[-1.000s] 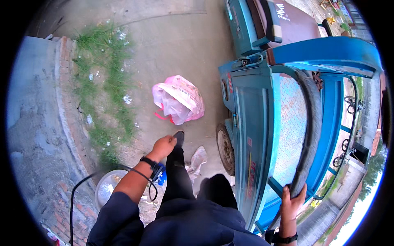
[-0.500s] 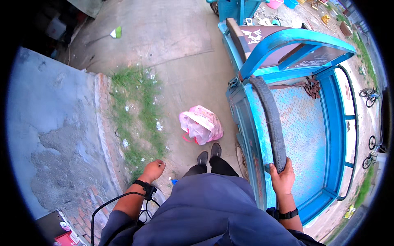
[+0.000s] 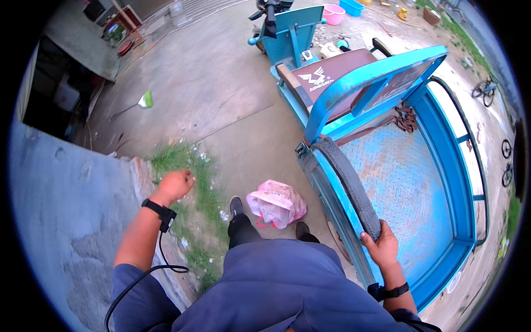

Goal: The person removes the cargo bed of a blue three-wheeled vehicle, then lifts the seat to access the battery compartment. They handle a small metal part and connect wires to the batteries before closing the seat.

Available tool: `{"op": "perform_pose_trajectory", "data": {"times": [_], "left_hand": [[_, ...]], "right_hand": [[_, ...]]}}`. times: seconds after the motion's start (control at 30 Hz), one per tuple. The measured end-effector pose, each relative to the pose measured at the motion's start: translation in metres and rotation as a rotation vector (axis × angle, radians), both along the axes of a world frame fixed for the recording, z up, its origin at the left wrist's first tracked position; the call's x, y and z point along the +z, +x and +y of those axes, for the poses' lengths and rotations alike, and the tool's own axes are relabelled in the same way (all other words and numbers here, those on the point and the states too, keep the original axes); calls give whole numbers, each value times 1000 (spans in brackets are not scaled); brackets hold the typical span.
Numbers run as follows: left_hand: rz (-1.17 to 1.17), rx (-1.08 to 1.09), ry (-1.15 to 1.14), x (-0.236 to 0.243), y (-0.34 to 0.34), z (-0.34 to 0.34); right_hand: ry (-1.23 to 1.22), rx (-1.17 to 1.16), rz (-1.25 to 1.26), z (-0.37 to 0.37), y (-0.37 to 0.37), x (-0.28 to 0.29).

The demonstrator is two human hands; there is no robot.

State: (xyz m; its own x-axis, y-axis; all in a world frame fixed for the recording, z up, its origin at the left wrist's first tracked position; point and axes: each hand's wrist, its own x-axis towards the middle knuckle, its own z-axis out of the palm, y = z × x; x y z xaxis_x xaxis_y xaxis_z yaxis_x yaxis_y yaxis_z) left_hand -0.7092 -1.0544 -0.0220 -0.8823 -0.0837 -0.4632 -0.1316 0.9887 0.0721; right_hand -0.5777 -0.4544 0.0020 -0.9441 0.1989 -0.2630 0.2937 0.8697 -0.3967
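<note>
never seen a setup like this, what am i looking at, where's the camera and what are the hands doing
There is no robot here, just a person using two bare hands. The wide, round view comes from a camera on the person's head, looking down, so straight edges bend near the rim.

The right hand grips the near end of a long, curved grey piece along the side of a blue cargo bed. Brown straps lie in that bed.

The left hand appears over a strip of grass, with nothing visible in it. A pink and white bag sits on the ground by the person's feet.
</note>
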Motion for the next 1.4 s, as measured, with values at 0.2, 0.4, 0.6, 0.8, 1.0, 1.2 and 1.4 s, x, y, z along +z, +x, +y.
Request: {"op": "perform_pose_trajectory", "data": {"times": [0.2,0.4,0.6,0.8,1.0,1.2,1.4], "left_hand": [[108,-218,147,15,-144,-29],[94,-341,124,61,-233,-91],[116,-506,179,67,-308,-68],[6,-548,124,38,-365,-85],[-37,-544,42,-1,-459,-118],[-144,-419,24,-35,-542,-145],[-311,-418,43,-54,-597,-170]], "right_hand": [[112,218,431,-94,-107,97],[-542,1202,616,-343,-230,204],[-1254,1655,756,-548,-255,238],[-1495,1709,864,-618,-309,237],[-1380,1670,807,-604,-416,224],[-1256,1767,805,-589,-539,223],[-1412,1894,769,-603,-643,237]]}}
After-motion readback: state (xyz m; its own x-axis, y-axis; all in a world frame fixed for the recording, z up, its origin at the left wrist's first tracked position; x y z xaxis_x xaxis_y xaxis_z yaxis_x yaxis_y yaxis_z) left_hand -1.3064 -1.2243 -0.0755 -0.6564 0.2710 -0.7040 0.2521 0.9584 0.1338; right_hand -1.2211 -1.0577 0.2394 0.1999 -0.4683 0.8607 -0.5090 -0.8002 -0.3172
